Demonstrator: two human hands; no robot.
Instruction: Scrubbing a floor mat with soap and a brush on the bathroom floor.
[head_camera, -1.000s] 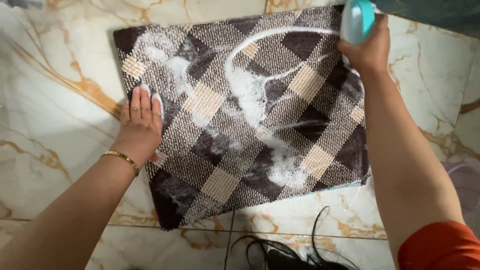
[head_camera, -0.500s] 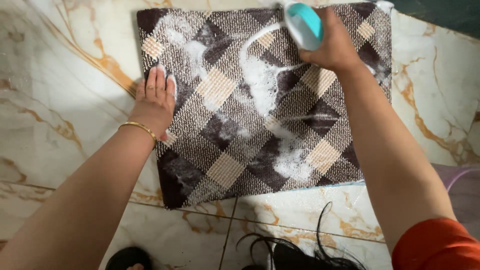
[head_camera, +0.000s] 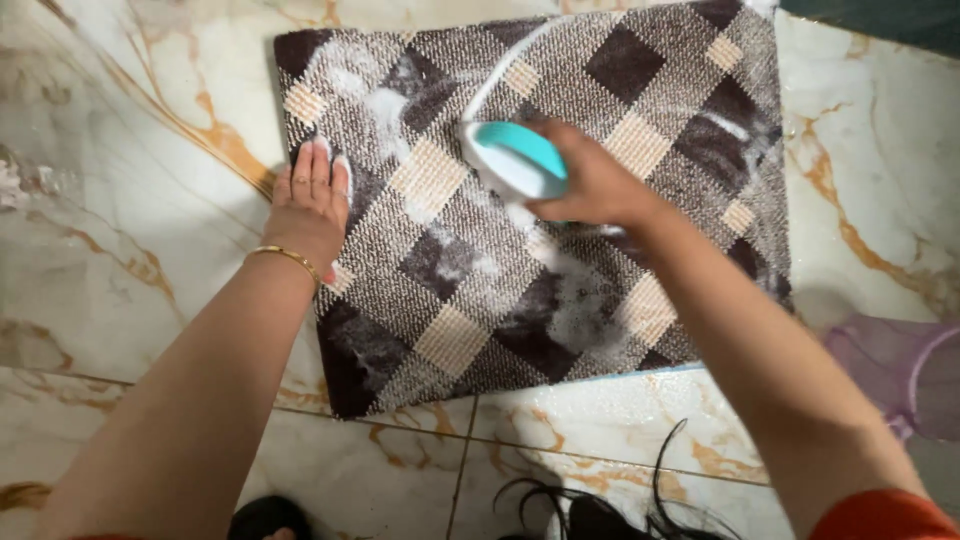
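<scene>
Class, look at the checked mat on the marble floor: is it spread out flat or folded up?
Spread flat. The checked mat lies open on the floor, edges showing, foam on top, left hand pressing one edge.

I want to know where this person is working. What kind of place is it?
Probably a washing spot at home, perhaps a bathroom or wash area. The floor is wet, glossy marble-look tile, a soapy checked mat lies flat on it, and the right hand holds a teal scrub brush while the left hand presses the mat down.

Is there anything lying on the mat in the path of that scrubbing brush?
Nothing solid shows. The right hand presses the teal brush straight onto the checked mat; only soap foam lies there. The left hand rests flat on the mat's left edge, aside.
</scene>
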